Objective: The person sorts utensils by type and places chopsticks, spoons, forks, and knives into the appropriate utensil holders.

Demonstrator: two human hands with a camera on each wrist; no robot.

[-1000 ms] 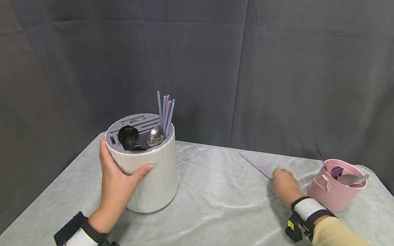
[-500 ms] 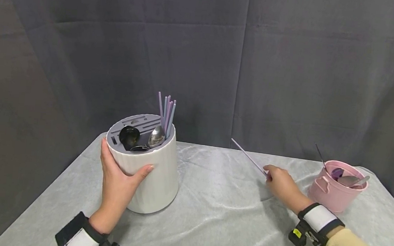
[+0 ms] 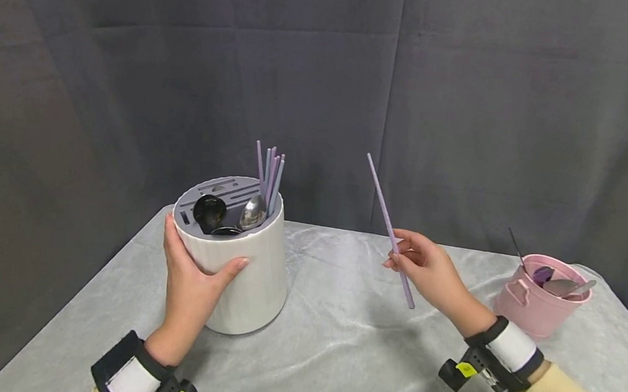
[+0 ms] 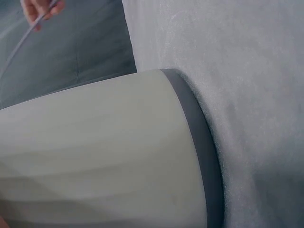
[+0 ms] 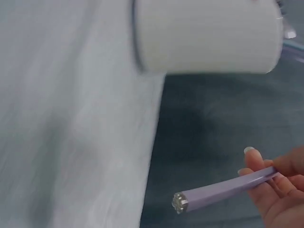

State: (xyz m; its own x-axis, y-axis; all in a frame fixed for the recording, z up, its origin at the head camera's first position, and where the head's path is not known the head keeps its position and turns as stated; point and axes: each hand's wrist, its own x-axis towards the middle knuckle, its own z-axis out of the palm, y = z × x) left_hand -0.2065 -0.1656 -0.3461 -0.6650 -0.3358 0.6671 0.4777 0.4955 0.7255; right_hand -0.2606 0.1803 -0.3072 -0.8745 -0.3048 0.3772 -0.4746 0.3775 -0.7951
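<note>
A white ribbed utensil holder with a grey slotted top stands on the table's left side; my left hand grips its near wall. Inside it are several purple chopsticks, a black spoon and a steel spoon. My right hand is raised over the table's middle and pinches a single purple chopstick, tilted up and to the left. The right wrist view shows that chopstick in my fingertips, with the holder beyond. The holder's wall fills the left wrist view.
A pink cup with side handles stands at the right, holding a steel spoon, a purple utensil and a thin dark stick. A crinkled grey cloth covers the table. A dark curtain hangs behind.
My right hand has lifted the purple chopstick off the table and swung it up and leftwards. The left hand kept its grip on the holder.
</note>
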